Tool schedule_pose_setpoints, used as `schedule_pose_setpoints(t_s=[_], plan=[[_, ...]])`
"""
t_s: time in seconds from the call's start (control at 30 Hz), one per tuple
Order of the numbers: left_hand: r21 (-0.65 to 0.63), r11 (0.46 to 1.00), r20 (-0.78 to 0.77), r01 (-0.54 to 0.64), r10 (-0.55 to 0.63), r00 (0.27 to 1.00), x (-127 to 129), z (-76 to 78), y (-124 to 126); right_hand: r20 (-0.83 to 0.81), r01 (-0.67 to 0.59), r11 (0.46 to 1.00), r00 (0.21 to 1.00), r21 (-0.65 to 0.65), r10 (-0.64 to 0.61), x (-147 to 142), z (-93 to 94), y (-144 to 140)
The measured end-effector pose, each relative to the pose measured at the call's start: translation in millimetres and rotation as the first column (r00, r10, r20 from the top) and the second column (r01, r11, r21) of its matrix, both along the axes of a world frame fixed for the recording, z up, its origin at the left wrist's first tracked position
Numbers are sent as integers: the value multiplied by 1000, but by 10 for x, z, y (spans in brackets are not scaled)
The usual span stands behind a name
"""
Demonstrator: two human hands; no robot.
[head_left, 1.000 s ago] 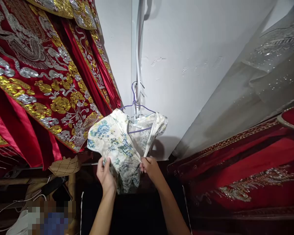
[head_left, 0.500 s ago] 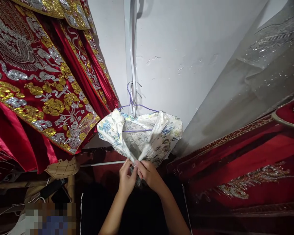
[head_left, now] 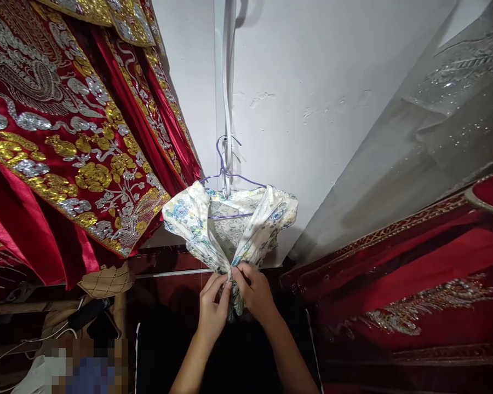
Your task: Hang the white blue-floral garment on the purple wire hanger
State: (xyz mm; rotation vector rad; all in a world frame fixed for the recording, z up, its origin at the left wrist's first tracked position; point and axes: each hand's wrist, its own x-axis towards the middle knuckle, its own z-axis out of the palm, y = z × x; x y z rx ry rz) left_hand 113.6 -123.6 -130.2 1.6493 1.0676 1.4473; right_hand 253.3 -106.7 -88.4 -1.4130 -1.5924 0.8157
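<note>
Pinching the front edges of a floral garment (head_left: 194, 236) together, left hand (head_left: 214, 304) and right hand (head_left: 255, 291) meet on the near side below its open neckline, shoulders already on the purple hanger (head_left: 222, 171) before the far wall (head_left: 299, 158) (fastening hidden; cannot tell whether closed).

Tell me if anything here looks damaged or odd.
Yes: the white wall has marks above and to the right of the hanger, breaking an otherwise smooth surface. I can't tell whether they're chips or stains. The shirt shows no obvious damage.
</note>
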Motion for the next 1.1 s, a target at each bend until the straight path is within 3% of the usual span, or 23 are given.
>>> schedule_pose_setpoints(t_s=[0.23, 0.43, 0.57, 0.67, 0.77, 0.93, 1.03, 1.1], plan=[[-64, 998, 25, -2, 3, 1000, 15, 25, -27, -68, -102, 995, 992, 14, 103, 41, -47, 7], [-82, 996, 12, -22, 23, 1000, -29, 31, -48, -114, -114, 993, 987, 5, 114, -91, -74, 21], [-63, 995, -53, -78, 75, 996, -93, 13, -14, -323, -194, 980, 931, -50, 168, -113, 0, 18], [-33, 994, -137, -102, 96, 986, -79, 17, 25, -629, -236, 943, 777, -236, 38, -70, 94, 115], [-30, 995, -203, -95, 87, 975, -20, 56, 46, -802, -299, 900, 592, -316, -85, -1, 331, 360], [-34, 996, -223, -81, 72, 972, 78, 160, 1, -733, -226, 963, 678, -149, 45, 103, 1104, 887], [-14, 998, -228, -64, 59, 972, 140, 147, -26, -734, -238, 969, 670, -71, 111, 154, 1539, 1069], [-3, 999, -231, -42, 40, 972, 172, 96, -15, -733, -238, 971, 665, -25, 145, 181, 1710, 1107]])
